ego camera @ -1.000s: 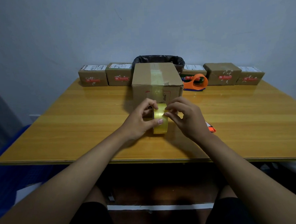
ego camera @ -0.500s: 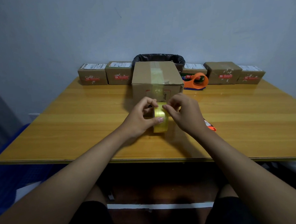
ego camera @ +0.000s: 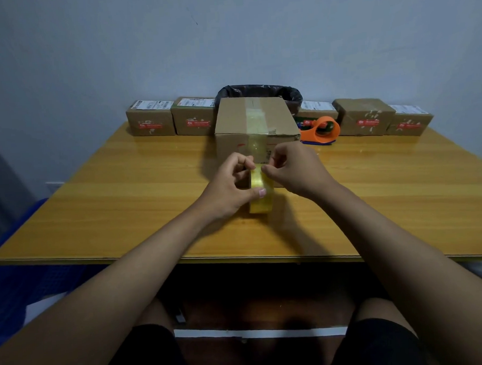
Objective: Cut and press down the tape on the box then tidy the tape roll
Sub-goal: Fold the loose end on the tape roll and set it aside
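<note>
Two bare hands meet over a tape roll (ego camera: 260, 194) that stands on edge on the table (ego camera: 123, 205), just in front of the big box (ego camera: 255, 125). The left hand (ego camera: 229, 188) grips the roll from its left side, thumb pressed across the yellow outer face and fingers curled over the top edge. The right hand (ego camera: 295, 171) is closed into a pinch at the top of the roll, thumb and fingertips together right at the tape's upper rim; whether a loose end of tape sits between them is too small to make out.

The big box stands upright on the table just behind the roll, with a strip of clear tape (ego camera: 254, 117) running along the middle of its top and down its front face toward the hands. To the right of the box, near its back corner, lies an orange tape dispenser (ego camera: 319, 129). Behind the box a black-lined bin (ego camera: 260, 90) shows over its top edge. Two small parcels (ego camera: 172, 117) sit side by side to the left of the box along the wall, and three more small parcels (ego camera: 370, 117) line up to its right, beyond the dispenser.
</note>
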